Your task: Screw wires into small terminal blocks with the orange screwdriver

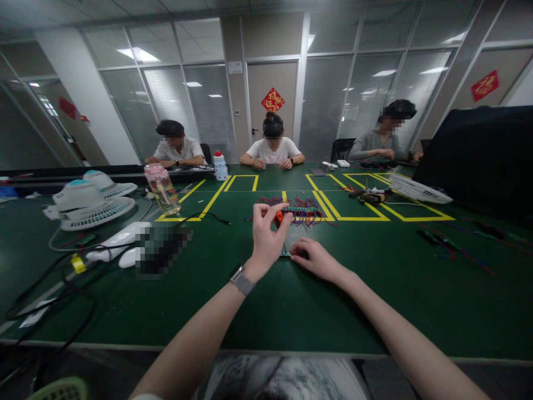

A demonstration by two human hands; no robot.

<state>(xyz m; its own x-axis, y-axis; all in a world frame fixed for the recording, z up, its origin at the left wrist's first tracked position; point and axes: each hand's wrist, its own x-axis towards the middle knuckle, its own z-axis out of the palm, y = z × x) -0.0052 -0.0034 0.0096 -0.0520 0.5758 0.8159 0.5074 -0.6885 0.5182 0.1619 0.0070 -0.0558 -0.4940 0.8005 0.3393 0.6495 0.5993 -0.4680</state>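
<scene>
My left hand, with a watch on its wrist, is closed around a small orange-handled tool. A thin dark shaft runs down from it toward a small green circuit board on the table. The fingers of my right hand are curled at the board's right end and press on it. What lies under those fingertips is partly hidden. Just beyond both hands is a row of circuit boards with many red and blue wires, partly covered by my left hand.
The green table carries yellow tape outlines. White fans, a pink-capped bottle and black cables are at left. Hand tools and wired boards lie at right, near a large black panel. Three people sit opposite.
</scene>
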